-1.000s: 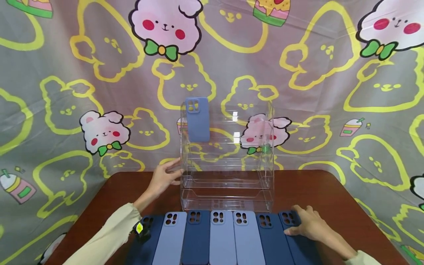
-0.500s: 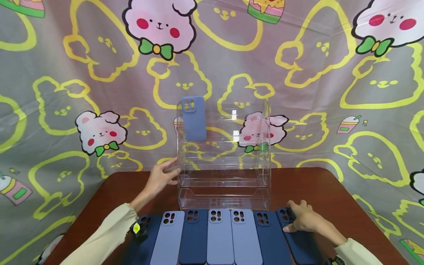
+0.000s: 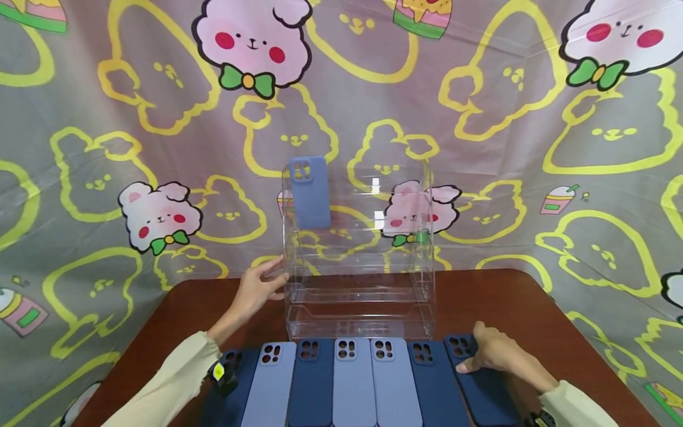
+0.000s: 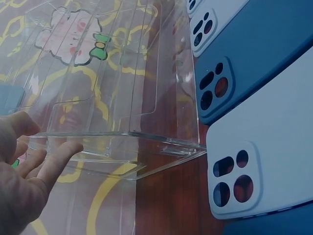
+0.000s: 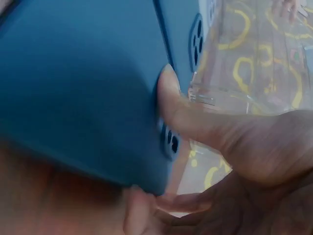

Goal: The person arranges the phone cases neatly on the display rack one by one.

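A clear acrylic tiered rack (image 3: 360, 296) stands at the middle of the table. My left hand (image 3: 256, 292) rests against its left side, fingers spread; in the left wrist view, thumb and fingertips (image 4: 73, 147) lie at the rack's side edge. One light blue phone case (image 3: 312, 198) stands upright in the top tier, at the left. My right hand (image 3: 501, 353) grips the far right dark blue phone case (image 3: 488, 394) by its edges. In the right wrist view the thumb (image 5: 168, 88) is on one edge of that dark case (image 5: 83, 93), with fingers at the opposite edge.
A row of several phone cases lies before the rack, including light blue cases (image 3: 354, 385) and dark blue ones (image 3: 312, 385). The brown table (image 3: 475, 296) extends to both sides. Behind it hangs a patterned cloth (image 3: 480, 207).
My right hand's fingers have closed in on the right-hand dark phone case, which has shifted slightly from its neighbour. The left hand stays at the rack; the head view has shifted slightly.
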Tool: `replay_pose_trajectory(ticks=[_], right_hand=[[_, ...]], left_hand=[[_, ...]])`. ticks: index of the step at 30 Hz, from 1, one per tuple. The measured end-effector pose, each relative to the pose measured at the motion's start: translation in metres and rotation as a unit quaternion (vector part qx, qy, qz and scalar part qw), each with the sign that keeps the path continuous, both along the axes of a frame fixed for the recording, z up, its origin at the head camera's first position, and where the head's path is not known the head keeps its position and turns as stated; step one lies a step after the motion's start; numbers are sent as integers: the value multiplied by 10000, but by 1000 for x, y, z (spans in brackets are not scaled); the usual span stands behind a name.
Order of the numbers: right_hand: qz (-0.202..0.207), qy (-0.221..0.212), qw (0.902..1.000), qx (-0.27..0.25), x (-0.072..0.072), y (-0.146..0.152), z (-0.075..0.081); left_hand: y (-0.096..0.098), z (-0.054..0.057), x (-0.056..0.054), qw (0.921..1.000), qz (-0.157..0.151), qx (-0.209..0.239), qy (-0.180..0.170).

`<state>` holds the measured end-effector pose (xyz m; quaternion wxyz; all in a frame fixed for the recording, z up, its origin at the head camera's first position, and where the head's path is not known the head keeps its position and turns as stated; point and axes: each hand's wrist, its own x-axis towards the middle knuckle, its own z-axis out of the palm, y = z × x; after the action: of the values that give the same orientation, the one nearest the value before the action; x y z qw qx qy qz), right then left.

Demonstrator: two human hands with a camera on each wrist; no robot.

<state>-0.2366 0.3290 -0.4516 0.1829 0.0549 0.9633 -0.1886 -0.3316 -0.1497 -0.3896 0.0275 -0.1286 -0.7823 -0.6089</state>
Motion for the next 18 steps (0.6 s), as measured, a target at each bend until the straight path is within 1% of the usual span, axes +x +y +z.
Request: replay_pose_trajectory(ticks=[1, 4, 6, 8, 10, 14, 17, 18], right_hand=[[113, 151, 9998, 76, 4, -1, 5], [211, 473, 9985, 162, 10, -6, 19], [242, 588, 9979, 98, 12, -5, 23], [303, 644, 9975, -25, 10, -5, 27], [264, 553, 9978, -235, 9, -3, 30], [90, 181, 9968, -775, 8, 9, 32], [17, 28, 9911, -1329, 9, 19, 30], [76, 5, 9876, -1568, 9, 23, 30]], left_hand=[[0, 0, 0, 10000, -20, 4, 18], [0, 0, 0, 9999, -79, -32, 73], [0, -1, -1, 9999, -85, -104, 69], [-2, 2, -2, 9998, -64, -162, 118], [-2, 4, -2, 9997, -56, -194, 133], [1, 4, -1, 9999, -59, -121, 80], [2, 2, 3, 10000, -13, -68, 16], [1, 2, 4, 10000, 20, -69, 22]])
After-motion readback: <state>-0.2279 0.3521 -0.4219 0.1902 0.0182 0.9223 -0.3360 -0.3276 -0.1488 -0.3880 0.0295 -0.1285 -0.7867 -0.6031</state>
